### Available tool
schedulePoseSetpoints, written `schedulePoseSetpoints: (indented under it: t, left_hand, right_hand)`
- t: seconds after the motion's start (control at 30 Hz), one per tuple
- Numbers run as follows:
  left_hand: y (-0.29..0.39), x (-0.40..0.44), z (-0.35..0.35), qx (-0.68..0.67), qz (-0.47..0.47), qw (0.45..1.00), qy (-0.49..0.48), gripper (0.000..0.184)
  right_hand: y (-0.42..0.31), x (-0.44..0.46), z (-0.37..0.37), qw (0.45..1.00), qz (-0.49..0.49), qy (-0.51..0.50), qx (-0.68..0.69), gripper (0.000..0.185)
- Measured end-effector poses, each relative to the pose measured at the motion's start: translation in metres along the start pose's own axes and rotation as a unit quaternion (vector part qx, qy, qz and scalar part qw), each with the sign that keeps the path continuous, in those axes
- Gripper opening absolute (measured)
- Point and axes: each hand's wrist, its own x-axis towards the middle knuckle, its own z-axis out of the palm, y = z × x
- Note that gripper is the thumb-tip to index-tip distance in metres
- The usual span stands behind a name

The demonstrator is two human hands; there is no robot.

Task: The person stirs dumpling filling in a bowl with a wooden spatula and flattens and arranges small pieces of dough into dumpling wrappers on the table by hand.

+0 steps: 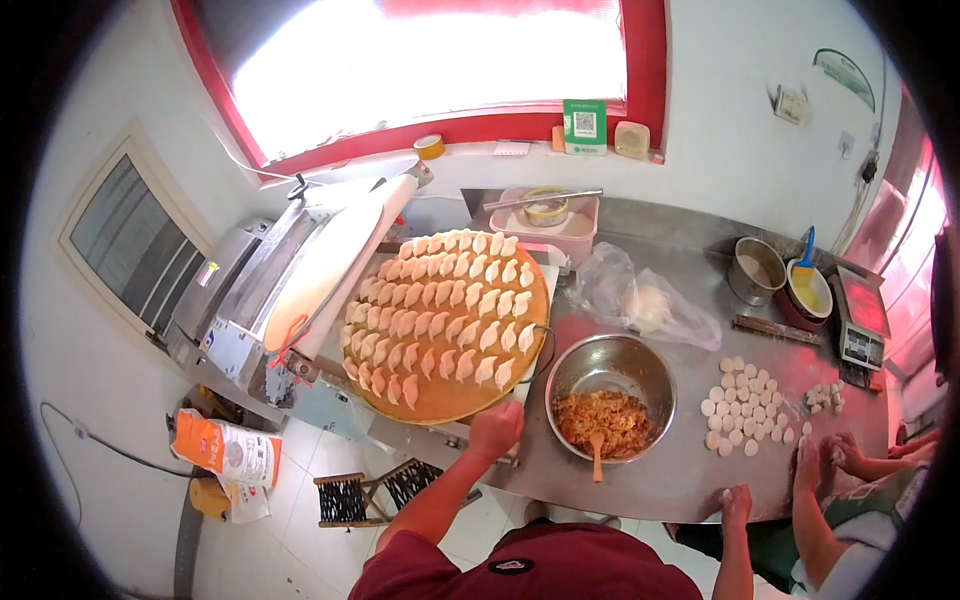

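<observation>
My left hand (497, 430) is closed at the lower right rim of a round tray (448, 408); whether it grips the rim is hidden. Rows of pale dumplings (437, 322) cover that tray. To the right stands a steel bowl (660, 378) of reddish-brown filling (600, 420), with a wooden spoon (597, 458) leaning out over the near edge. My right hand (735, 505) is closed at the table's front edge, its fingers curled; anything inside them cannot be seen. Flattened dough rounds (742, 405) lie beyond it, and small dough pieces (825, 397) sit farther right.
A co-worker's hands (808, 465) are close together at the right front edge. A plastic bag (650, 300), steel pot (757, 270), brush (805, 255) in a bowl and scale (860, 320) stand behind. At left are a dough machine (290, 260) and stool (375, 490).
</observation>
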Motion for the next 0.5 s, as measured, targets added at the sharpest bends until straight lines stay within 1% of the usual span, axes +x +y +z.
schedulePoseSetpoints:
  t: [0.07,0.17,0.27,0.37,0.47,0.5]
  left_hand:
    - [0.000,0.001,0.001,0.000,0.001,1.000,0.003,0.017]
    - [-0.001,0.001,0.002,0.000,0.002,1.000,0.008,0.017]
    - [0.001,0.000,0.000,0.008,-0.002,1.000,-0.005,0.016]
    - [0.002,0.002,-0.001,0.014,-0.005,1.000,-0.006,0.016]
    - [0.002,0.003,0.001,0.024,-0.006,1.000,-0.005,0.015]
    - [0.001,0.003,0.001,0.023,-0.006,1.000,-0.009,0.015]
  right_hand:
    - [-0.017,-0.006,-0.006,0.998,0.048,0.006,0.033,0.022]
    - [-0.038,-0.016,-0.021,0.990,-0.046,0.033,-0.129,0.028]
    - [-0.013,-0.010,-0.002,0.995,-0.042,0.006,-0.092,0.035]
    - [0.000,-0.006,0.009,0.997,-0.057,0.026,-0.050,0.036]
    - [-0.032,-0.019,-0.014,0.995,-0.093,0.002,-0.025,0.031]
    - [-0.030,-0.020,-0.012,0.996,-0.089,-0.003,-0.016,0.030]
